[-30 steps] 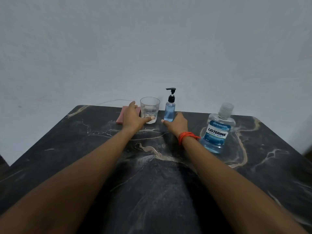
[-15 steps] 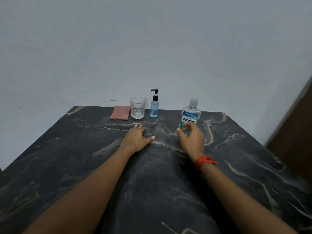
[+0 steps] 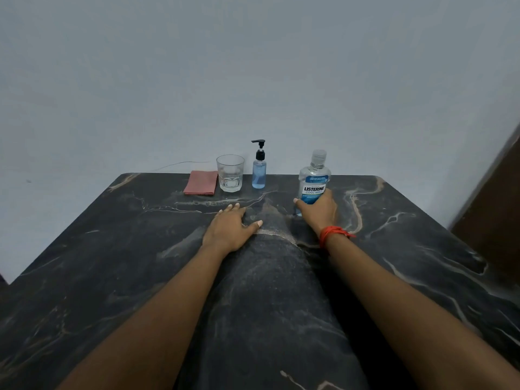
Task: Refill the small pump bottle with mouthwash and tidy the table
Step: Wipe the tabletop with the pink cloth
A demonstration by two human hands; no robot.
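Two bare forearms are stretched forward over a dark, marble-patterned table [image 3: 112, 263], nearest the camera. The left hand [image 3: 229, 230] is laid palm down on the table surface, its fingers [image 3: 233, 208] released, spread flat and grasping nothing. An orange thread band [image 3: 332, 235] is worn on the right wrist. Just beyond it, the right hand [image 3: 318, 211] is wrapped around the lower part of the mouthwash bottle [image 3: 313, 178], the fingers curled against the blue label and the thumb set on the left side of the bottle. The bottle is held upright with its clear cap on; whether its base is touching the table cannot be told, as it is hidden by the hand. Farther back, near the far edge, three things are lined up in a row: the small pump bottle [image 3: 259, 170], upright, with blue liquid inside and a black pump head; a clear drinking glass [image 3: 230, 173] just to its left; and a folded pink cloth [image 3: 201, 182] beside the glass. Behind the table a plain pale wall [image 3: 253, 66] is seen.
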